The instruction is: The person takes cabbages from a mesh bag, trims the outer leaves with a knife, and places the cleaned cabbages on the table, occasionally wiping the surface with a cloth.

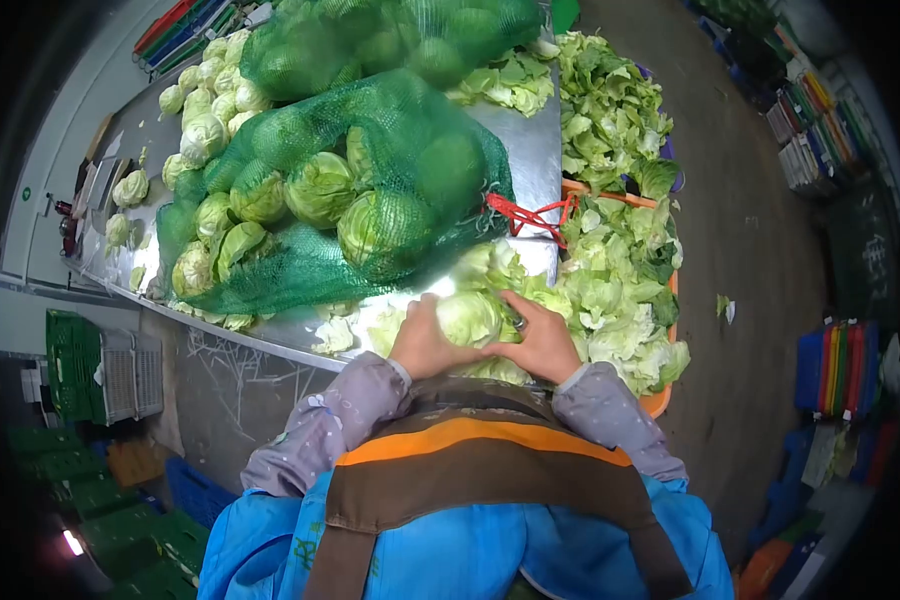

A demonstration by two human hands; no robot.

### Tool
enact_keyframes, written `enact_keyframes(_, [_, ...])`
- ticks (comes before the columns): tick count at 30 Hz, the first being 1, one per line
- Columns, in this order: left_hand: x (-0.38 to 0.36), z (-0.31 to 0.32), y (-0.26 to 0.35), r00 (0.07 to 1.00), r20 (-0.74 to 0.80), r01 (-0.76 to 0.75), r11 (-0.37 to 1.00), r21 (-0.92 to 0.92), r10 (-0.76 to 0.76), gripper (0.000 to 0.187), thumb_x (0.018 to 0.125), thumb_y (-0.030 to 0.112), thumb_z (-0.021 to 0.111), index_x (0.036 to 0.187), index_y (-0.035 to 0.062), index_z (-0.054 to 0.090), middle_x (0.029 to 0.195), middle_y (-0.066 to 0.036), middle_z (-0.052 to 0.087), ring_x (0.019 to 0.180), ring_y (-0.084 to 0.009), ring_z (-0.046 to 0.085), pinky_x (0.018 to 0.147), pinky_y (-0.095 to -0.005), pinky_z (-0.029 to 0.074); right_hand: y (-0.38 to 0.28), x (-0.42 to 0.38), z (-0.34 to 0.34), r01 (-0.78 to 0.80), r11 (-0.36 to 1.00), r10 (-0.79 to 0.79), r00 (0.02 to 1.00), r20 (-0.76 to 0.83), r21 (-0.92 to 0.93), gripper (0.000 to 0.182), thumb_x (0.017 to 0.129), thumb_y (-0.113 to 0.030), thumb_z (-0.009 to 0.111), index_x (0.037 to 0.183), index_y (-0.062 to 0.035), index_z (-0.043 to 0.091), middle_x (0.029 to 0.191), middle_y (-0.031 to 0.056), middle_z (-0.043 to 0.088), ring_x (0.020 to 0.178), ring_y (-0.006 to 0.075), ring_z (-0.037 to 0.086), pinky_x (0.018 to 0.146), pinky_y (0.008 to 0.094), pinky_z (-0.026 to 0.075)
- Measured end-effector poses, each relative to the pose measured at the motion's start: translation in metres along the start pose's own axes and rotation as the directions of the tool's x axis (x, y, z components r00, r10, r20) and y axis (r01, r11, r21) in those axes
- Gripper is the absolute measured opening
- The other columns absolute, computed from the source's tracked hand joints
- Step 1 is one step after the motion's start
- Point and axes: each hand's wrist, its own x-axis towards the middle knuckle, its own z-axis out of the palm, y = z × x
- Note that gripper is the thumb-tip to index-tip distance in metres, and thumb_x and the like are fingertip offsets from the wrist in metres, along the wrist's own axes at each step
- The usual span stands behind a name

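Cupping a pale cabbage [469, 318] between them, the left hand [428, 340] and right hand [542, 338] curl their fingers round its sides. It should feel firm and weighty, its leaves slick and easily torn; both flanks suit gripping. Beyond the fingers bulges a net sack [315, 262]; rightward, a leaf-filled crate [659, 403]; bodyward, the surface's [525, 150] edge. Room seems greatest above.

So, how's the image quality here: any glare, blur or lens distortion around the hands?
Head view: strong fisheye bending and dark corners; head view: glare on the metal table beyond the hands, washing out detail; head view: left hand, right hand and cabbage head fairly clear; head view: upper net bag looks soft, cause unclear.
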Motion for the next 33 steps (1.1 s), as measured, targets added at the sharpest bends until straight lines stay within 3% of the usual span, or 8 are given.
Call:
enact_keyframes(3, [0.007,-0.001,0.001,0.999,0.046,0.007,1.0,0.014,-0.007,0.105,0.05,0.043,0.088,0.125,-0.0077,0.035,0.112,-0.028,0.048,0.105,-0.0376,0.052,0.092,-0.0406,0.044,0.019,-0.004,0.004,-0.34,0.937,0.349,0.899,0.264,-0.081,0.078,0.059,-0.041,0.082,0.12,-0.0004,0.057,0.056,0.012,0.055,0.049,0.0192,0.054,0.053,0.0339,0.046])
enact_keyframes(14, [0.0,0.008,0.007,0.999,-0.009,0.039,0.992,0.119,-0.039,0.091,0.055,0.036,0.087,0.117,-0.0082,0.036,0.11,-0.026,0.049,0.095,-0.0363,0.058,0.084,-0.0405,0.049,0.031,-0.005,0.023,-0.262,0.941,0.295,0.946,0.137,-0.215,0.043,0.064,-0.005,0.063,0.107,-0.0005,0.062,0.08,0.0203,0.064,0.075,0.0394,0.061,0.07,0.0412,0.051])
enact_keyframes(17, [0.01,0.006,-0.037,0.977,0.102,0.212,0.921,-0.328,-0.188,0.1,0.058,0.042,0.085,0.125,-0.0104,0.033,0.116,-0.023,0.05,0.107,-0.0279,0.054,0.087,-0.0362,0.048,0.047,-0.003,0.026,-0.347,0.869,0.388,0.92,0.051,-0.352,0.047,0.066,0.001,0.059,0.112,-0.0079,0.06,0.101,0.0156,0.062,0.093,0.035,0.06,0.077,0.042,0.049])
enact_keyframes(21, [-0.01,-0.028,-0.013,0.75,0.631,0.634,-0.054,-0.771,-0.196,0.063,0.09,0.053,0.044,0.134,0.0087,0.037,0.126,-0.017,0.051,0.107,-0.031,0.058,0.078,-0.0445,0.056,0.072,0.005,0.008,-0.346,0.87,0.331,0.938,-0.105,-0.352,0.049,0.067,-0.001,0.063,0.116,-0.0086,0.058,0.102,0.0158,0.062,0.092,0.0348,0.061,0.078,0.0415,0.05])
enact_keyframes(24, [-0.019,-0.027,-0.004,0.698,0.707,0.693,-0.355,-0.628,0.114,0.062,0.089,0.061,0.04,0.13,0.0148,0.044,0.123,-0.014,0.054,0.104,-0.0323,0.059,0.075,-0.0438,0.055,0.038,0.017,-0.025,-0.322,0.885,0.278,0.945,-0.172,-0.337,0.06,0.065,-0.009,0.074,0.122,-0.0086,0.055,0.105,0.0155,0.063,0.089,0.031,0.063,0.078,0.0389,0.05])
enact_keyframes(30, [-0.001,-0.026,-0.02,0.435,0.87,0.86,0.392,-0.326,-0.232,0.092,0.076,0.055,0.067,0.138,-0.0001,0.027,0.123,-0.022,0.05,0.1,-0.0363,0.06,0.082,-0.0305,0.052,0.008,0.011,-0.005,-0.266,0.953,0.226,0.943,0.243,0.146,0.087,0.056,-0.026,0.087,0.131,-0.0064,0.049,0.096,0.0155,0.066,0.08,0.0238,0.066,0.073,0.0323,0.051])
enact_keyframes(31, [-0.01,-0.039,0.001,0.862,0.439,0.415,0.849,-0.328,-0.252,0.1,0.068,0.05,0.076,0.138,-0.0003,0.026,0.125,-0.023,0.048,0.107,-0.0365,0.056,0.088,-0.0333,0.049,0.016,0.011,-0.001,-0.331,0.924,0.266,0.917,0.297,0.192,0.087,0.057,-0.027,0.087,0.132,-0.006,0.048,0.092,0.0152,0.067,0.078,0.0222,0.066,0.071,0.0317,0.051])
enact_keyframes(33, [-0.014,-0.033,0.016,0.982,-0.059,-0.177,0.984,0.017,0.177,0.113,0.054,0.041,0.087,0.139,0.0003,0.024,0.134,-0.026,0.038,0.12,-0.0368,0.045,0.097,-0.0378,0.043,0.015,0.019,0.003,-0.281,0.95,0.235,0.932,0.275,0.139,0.085,0.058,-0.028,0.087,0.131,-0.0051,0.049,0.09,0.0144,0.068,0.076,0.0201,0.065,0.071,0.0317,0.051])
